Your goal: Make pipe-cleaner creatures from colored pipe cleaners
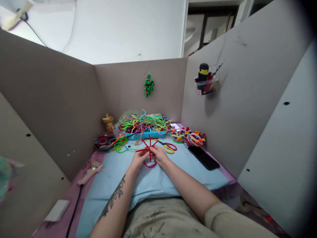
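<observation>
Red pipe cleaners (150, 142) cross in a star shape between my two hands, with a curved red loop hanging below. My left hand (140, 158) pinches them from the left side, fingers closed. From the right, my right hand (159, 154) closes its thumb and fingers on the same crossing point. Just beyond my right hand lie scissors (168, 147) with red and yellow handles. Farther back, a blue tray (156, 134) carries a heap of multicoloured pipe cleaners (146, 122).
Beaded bracelets (194, 139) and a black phone (203, 158) lie to the right. A pink glue gun (91, 172) with a black cable and a white box (57, 210) are at left. A dark bowl (102, 142) sits back left. Grey panels (138, 76) enclose the blue cloth (119, 172).
</observation>
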The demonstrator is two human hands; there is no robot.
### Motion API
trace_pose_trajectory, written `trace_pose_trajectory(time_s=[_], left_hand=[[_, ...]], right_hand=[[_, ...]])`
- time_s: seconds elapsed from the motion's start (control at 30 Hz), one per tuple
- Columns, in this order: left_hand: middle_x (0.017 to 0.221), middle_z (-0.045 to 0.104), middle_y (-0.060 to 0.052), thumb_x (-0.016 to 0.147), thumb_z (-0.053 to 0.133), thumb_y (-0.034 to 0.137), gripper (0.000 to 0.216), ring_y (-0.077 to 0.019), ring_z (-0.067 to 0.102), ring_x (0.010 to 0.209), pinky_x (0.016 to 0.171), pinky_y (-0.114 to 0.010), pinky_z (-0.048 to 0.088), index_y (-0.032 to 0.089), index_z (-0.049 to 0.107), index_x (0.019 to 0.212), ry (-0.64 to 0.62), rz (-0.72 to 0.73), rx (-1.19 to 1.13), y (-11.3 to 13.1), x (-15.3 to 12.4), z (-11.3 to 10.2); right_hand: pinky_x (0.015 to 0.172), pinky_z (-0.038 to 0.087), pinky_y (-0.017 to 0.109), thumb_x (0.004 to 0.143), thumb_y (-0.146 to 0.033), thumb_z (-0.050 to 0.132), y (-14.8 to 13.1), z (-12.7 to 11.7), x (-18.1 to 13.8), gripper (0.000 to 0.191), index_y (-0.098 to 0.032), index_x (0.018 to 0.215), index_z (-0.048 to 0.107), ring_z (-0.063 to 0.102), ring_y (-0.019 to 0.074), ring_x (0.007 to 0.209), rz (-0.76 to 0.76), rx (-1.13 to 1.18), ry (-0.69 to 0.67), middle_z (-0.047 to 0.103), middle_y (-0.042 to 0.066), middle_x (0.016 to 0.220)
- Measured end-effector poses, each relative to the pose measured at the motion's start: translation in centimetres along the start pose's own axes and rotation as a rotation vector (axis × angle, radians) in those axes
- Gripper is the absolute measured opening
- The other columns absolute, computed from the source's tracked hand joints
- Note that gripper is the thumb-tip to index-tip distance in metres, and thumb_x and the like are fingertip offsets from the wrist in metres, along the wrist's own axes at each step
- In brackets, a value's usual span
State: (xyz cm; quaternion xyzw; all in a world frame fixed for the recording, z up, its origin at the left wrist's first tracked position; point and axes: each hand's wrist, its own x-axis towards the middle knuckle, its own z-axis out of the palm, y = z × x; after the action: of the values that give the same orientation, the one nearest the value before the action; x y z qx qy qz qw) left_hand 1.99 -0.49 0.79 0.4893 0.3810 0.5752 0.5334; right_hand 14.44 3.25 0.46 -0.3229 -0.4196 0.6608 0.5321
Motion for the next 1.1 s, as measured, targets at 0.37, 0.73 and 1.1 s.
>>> trace_pose_trajectory(time_s=[0.37, 0.73, 1.1], left_hand=[[0.074, 0.068, -0.008, 0.055, 0.076, 0.035, 0.036, -0.0163, 0.061, 0.068, 0.067, -0.028, 0.047, 0.009, 0.068, 0.079, 0.228, 0.045, -0.124, -0.1, 0.4, 1.2], [0.048, 0.054, 0.002, 0.053, 0.074, 0.046, 0.039, -0.0088, 0.049, 0.047, 0.047, -0.021, 0.036, 0.010, 0.061, 0.062, 0.388, 0.000, -0.109, -0.8, 1.3, 1.2], [0.054, 0.057, 0.001, 0.047, 0.079, 0.041, 0.040, -0.0086, 0.052, 0.052, 0.054, -0.022, 0.039, 0.011, 0.060, 0.064, 0.411, -0.018, -0.257, -0.7, 1.2, 0.4]], right_hand=[[0.046, 0.034, 0.021, 0.068, -0.038, 0.058, 1.9, 1.0, 0.2, 0.023, -0.017, 0.070, 0.051, 0.043, 0.0087, 0.049, -0.252, -0.270, 0.077, 0.049, -0.004, 0.055], [0.044, 0.032, 0.021, 0.059, -0.031, 0.064, 1.0, 0.8, -0.1, 0.025, -0.017, 0.076, 0.052, 0.042, 0.0083, 0.045, -0.148, -0.155, 0.024, 0.050, -0.005, 0.055], [0.045, 0.033, 0.022, 0.059, -0.029, 0.063, 1.2, 0.4, -0.3, 0.019, -0.017, 0.071, 0.055, 0.044, 0.0093, 0.045, -0.151, -0.329, 0.020, 0.053, -0.004, 0.053]])
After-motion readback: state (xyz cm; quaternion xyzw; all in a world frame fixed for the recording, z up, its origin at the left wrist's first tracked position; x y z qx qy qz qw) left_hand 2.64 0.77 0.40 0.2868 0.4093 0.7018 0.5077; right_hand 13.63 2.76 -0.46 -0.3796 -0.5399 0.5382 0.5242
